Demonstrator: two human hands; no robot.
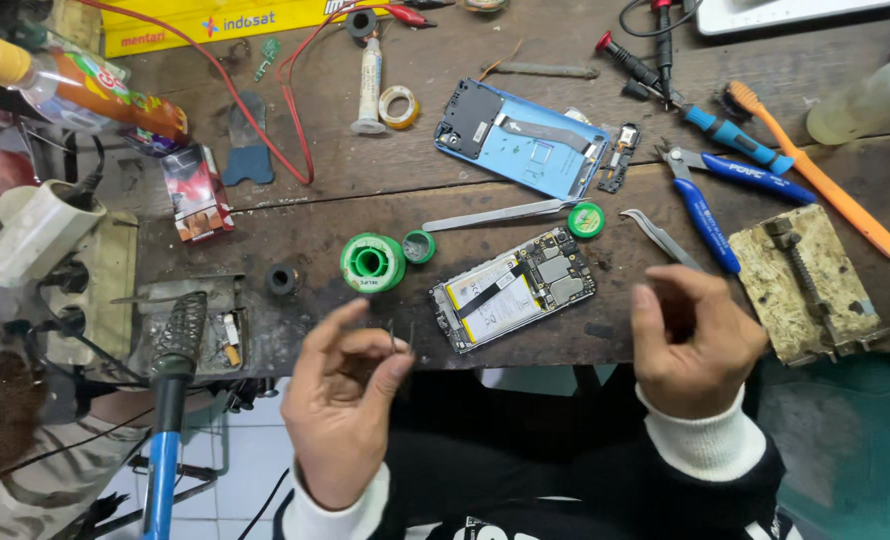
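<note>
Phone (pixel 513 288): opened, battery and boards exposed, flat on workbench (pixel 365 200) between both hands.
Left hand (pixel 343 400): thumb and forefinger pinched on thin metal tweezers (pixel 393 338).
Right hand (pixel 693 340): curled loosely, holding nothing visible.
Back cover (pixel 525 140): blue, behind phone.

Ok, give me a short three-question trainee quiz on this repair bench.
1. True or false: the opened phone with exposed battery and circuit board lies between the left hand and right hand.
2. What does the left hand pinch? A) thin dark tweezers B) orange toothbrush C) blue cutters
3. Fill in: the round green solder spool lies to the phone's ____.

Key: 1 true; 2 A; 3 left.
</note>
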